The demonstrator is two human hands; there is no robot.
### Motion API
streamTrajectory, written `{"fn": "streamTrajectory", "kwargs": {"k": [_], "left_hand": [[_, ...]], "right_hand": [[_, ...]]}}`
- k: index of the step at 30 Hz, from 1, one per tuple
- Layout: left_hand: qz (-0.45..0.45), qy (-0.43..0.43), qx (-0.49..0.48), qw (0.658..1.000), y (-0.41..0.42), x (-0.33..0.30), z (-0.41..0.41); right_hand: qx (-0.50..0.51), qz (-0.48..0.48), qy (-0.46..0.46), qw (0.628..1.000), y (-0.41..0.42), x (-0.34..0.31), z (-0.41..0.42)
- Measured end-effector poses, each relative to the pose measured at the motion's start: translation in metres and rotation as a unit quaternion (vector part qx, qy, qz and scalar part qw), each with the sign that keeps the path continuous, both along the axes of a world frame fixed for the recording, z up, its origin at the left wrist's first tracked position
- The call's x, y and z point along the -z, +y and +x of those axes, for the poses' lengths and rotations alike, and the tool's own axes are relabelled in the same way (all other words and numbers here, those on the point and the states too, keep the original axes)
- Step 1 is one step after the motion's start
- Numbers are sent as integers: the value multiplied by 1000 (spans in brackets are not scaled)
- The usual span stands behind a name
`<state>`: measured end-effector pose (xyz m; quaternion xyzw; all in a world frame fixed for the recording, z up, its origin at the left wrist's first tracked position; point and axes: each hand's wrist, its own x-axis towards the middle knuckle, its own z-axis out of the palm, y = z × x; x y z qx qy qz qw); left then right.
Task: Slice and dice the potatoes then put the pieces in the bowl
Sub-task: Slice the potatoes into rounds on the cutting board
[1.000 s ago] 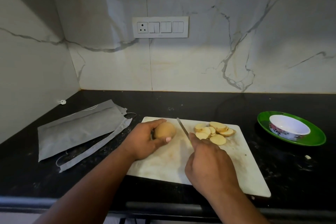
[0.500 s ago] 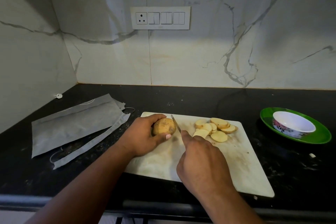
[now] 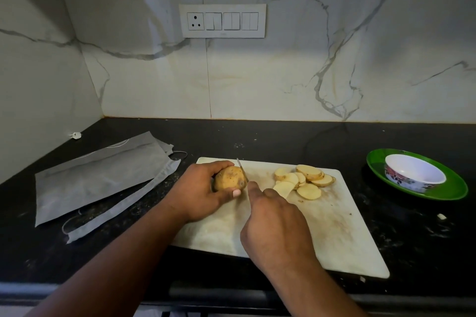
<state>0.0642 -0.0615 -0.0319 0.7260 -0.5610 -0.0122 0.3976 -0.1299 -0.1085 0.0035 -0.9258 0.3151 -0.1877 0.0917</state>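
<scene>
Left hand [image 3: 198, 194] grips a whole, brown-speckled potato [image 3: 229, 178]; right hand [image 3: 275, 224] grips the knife [image 3: 242, 168], blade touching it. Pale slices [image 3: 304, 180] lie nearby.

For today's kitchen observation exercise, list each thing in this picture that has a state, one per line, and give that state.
Potato: whole, unpeeled, gripped by the left hand on the cutting board.
Knife: held by the right hand, blade at the potato's right end.
Potato slices: cut, piled on the board.
Bowl: upright, no pieces visible inside, on a green plate.
Grey bag: lying flat.
</scene>
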Motion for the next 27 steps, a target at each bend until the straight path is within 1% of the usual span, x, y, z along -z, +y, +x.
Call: {"fn": "streamTrajectory", "kwargs": {"k": [6, 12, 16, 21, 24, 27], "left_hand": [[3, 3, -14, 1000, -1, 5, 5], [18, 11, -19, 1000, -2, 9, 9], [12, 26, -9, 1000, -2, 7, 7], [2, 35, -1, 999, -1, 6, 5], [7, 21, -13, 1000, -3, 8, 7], [18, 21, -21, 999, -2, 8, 8]], "right_hand": [[2, 8, -23, 1000, -7, -2, 19], [-5, 6, 10, 1000, 3, 1, -2], [0, 2, -3, 1000, -3, 0, 9], [5, 23, -13, 1000, -7, -5, 23], [-1, 19, 13, 1000, -6, -3, 17], [-10, 24, 64, 998, 1, -4, 6]]}}
